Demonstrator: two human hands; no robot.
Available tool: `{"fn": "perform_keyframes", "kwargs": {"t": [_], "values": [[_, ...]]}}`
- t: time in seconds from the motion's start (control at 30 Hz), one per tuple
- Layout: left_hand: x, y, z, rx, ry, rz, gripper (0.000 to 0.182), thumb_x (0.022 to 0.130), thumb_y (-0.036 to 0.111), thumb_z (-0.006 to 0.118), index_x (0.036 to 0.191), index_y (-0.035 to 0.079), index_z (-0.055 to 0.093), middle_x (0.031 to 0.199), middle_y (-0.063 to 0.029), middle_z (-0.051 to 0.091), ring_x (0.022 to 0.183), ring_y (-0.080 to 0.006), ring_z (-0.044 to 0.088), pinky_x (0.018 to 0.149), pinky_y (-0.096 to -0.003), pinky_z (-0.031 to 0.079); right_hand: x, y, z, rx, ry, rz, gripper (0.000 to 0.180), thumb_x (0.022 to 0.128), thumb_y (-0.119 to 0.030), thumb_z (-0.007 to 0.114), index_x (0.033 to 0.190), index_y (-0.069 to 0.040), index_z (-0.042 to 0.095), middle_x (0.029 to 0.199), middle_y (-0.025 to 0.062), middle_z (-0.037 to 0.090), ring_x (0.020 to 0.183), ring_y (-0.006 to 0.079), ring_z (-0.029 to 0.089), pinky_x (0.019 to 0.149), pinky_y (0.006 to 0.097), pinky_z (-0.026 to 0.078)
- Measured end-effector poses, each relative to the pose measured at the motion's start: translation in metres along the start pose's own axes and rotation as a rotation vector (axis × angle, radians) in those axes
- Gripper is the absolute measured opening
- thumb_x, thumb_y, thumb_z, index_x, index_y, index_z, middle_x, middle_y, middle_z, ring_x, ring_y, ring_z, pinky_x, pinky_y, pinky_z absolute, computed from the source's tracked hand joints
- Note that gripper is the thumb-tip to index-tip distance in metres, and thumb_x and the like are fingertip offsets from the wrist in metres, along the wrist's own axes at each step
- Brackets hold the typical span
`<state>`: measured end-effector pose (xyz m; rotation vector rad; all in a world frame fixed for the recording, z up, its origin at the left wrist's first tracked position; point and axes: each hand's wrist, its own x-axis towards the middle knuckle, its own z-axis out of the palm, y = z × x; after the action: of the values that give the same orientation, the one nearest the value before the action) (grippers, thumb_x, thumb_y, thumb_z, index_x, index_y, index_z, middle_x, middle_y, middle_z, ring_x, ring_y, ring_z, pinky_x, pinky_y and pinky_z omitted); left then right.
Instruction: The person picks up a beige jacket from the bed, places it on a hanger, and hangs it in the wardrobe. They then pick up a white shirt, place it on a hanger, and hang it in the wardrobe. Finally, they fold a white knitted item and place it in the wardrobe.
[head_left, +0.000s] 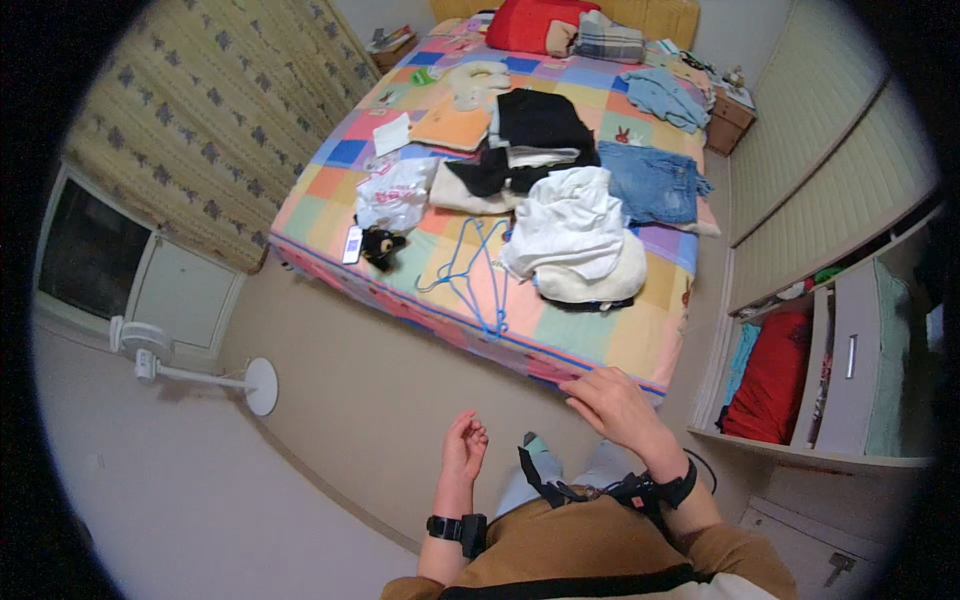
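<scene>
My left hand is raised over the floor in front of the bed, fingers loosely curled, holding nothing. Near the bed's front edge is my right hand, palm down and empty, with its fingers slightly bent. Blue clothes hangers lie on the bed's patchwork sheet. To their right a crumpled white garment rests partly on a folded cream garment. Behind them are folded black clothing, blue denim, an orange garment and a light blue garment.
A white plastic bag, a phone and a small black plush item lie at the bed's left. An open wardrobe compartment with red fabric stands right. A white fan is at the left wall.
</scene>
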<state>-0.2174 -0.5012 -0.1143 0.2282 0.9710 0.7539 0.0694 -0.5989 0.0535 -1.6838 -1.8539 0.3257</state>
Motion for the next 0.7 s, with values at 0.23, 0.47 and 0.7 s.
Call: {"fn": "perform_keyframes", "kwargs": {"t": [0.23, 0.47, 0.7], "values": [[-0.024, 0.046, -0.085, -0.182, 0.224, 0.05, 0.014, 0.093, 0.013, 0.058, 0.107, 0.007, 0.058, 0.077, -0.0018, 0.058, 0.069, -0.0142, 0.054, 0.06, -0.0261, 0.045, 0.076, -0.014, 0.053, 0.023, -0.104, -0.15, 0.017, 0.086, -0.017, 0.065, 0.098, -0.006, 0.065, 0.083, 0.011, 0.063, 0.086, 0.0304, 0.061, 0.079, 0.0418, 0.047], [-0.016, 0.053, -0.094, -0.341, 0.334, -0.023, 0.01, 0.093, 0.011, 0.059, 0.103, 0.008, 0.059, 0.076, -0.0024, 0.059, 0.07, -0.0174, 0.056, 0.06, -0.0288, 0.045, 0.151, 0.01, 0.092, 0.024, -0.21, -0.18, 0.014, 0.083, -0.017, 0.066, 0.088, -0.004, 0.063, 0.08, 0.0124, 0.064, 0.082, 0.0329, 0.063, 0.073, 0.0443, 0.05], [0.047, 0.117, -0.05, -0.259, 0.248, 0.044, 0.011, 0.093, 0.013, 0.061, 0.103, 0.008, 0.059, 0.077, -0.003, 0.059, 0.07, -0.0177, 0.056, 0.06, -0.0288, 0.045, 0.223, 0.051, 0.112, 0.154, -0.266, -0.106, 0.018, 0.084, -0.019, 0.064, 0.092, -0.003, 0.066, 0.085, 0.0165, 0.068, 0.082, 0.0358, 0.065, 0.072, 0.0467, 0.051]]}}
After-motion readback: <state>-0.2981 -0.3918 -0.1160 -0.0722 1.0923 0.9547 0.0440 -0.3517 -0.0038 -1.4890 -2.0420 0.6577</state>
